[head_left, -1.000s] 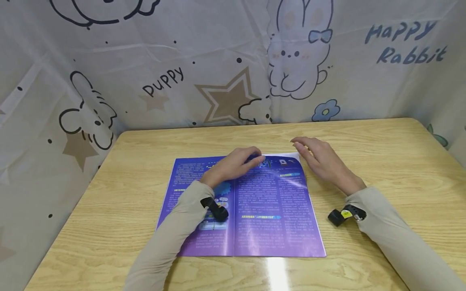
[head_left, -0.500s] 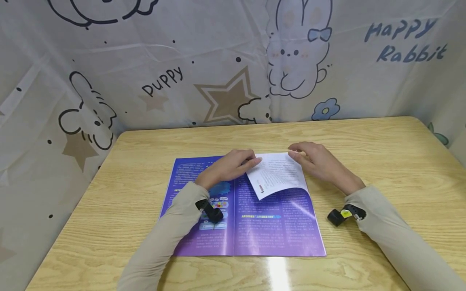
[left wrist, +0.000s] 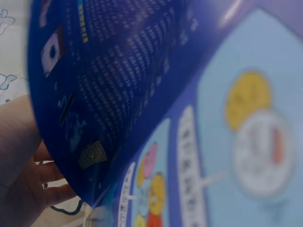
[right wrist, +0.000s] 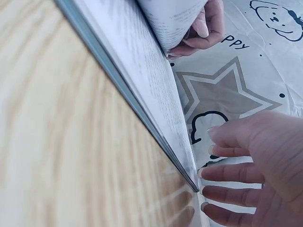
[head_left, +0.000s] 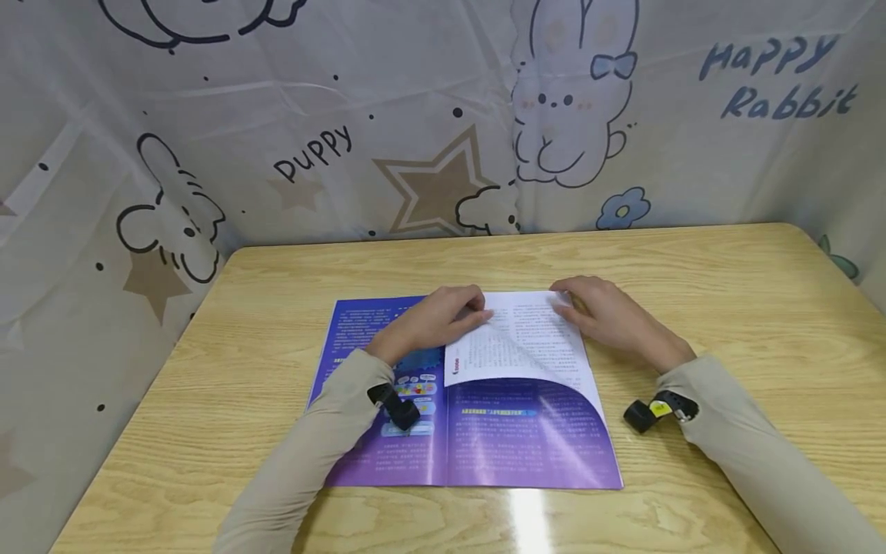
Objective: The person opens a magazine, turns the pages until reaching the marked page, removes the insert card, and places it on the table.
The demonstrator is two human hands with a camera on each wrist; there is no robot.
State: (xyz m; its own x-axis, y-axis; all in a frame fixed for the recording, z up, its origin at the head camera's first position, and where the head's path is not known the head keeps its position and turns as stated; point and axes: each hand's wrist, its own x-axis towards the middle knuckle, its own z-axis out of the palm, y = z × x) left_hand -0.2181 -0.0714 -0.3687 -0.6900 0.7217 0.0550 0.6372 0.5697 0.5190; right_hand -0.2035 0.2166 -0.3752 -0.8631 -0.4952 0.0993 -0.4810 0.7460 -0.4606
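An open magazine [head_left: 540, 462] with purple printed pages lies flat on the wooden table. My left hand [head_left: 443, 315] pinches the far edge of one leaf between thumb and fingers. That leaf is lifted and curled across the right side, its purple face showing in the left wrist view [left wrist: 109, 61]. Under it a white text page [head_left: 547, 323] shows. At the magazine's far right corner is my right hand [head_left: 605, 308], thumb and fingers apart. In the right wrist view the fingertips of this right hand [right wrist: 265, 165] are right at the corner of the page stack, holding nothing.
The wooden table [head_left: 727, 308] extends around the magazine on all sides. A cloth backdrop [head_left: 415, 92] with cartoon drawings hangs behind and to the left of it. Each wrist wears a black strap camera, such as the right one [head_left: 644, 414].
The leaf's far right corner has been lifted and pulled leftward and nearer, baring more white text page. My left hand has shifted slightly left; my right hand has come down beside the magazine's corner.
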